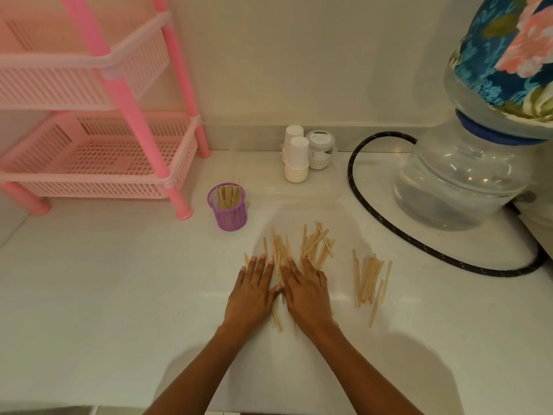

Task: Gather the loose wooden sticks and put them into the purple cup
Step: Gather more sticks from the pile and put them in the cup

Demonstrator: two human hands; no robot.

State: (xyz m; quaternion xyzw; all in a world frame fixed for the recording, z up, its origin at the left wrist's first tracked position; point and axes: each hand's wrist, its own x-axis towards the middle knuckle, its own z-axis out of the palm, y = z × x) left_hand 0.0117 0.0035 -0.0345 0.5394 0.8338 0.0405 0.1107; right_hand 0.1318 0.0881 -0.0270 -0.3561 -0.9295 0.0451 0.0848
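Left hand (251, 290) and right hand (305, 290) are lying flat, fingers spread, gripping nothing, pressing loose wooden sticks (279, 253) just below-right of purple mesh cup (227, 206). Best squeezing palms together, aligning sticks before lifting.

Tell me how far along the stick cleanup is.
Done: some sticks already stand in the purple cup. In hand: the left hand and right hand lie flat, side by side, over the nearest pile, not yet gripping it. Left: that pile, the middle pile and the right pile still lie on the counter. Most of the job remains.
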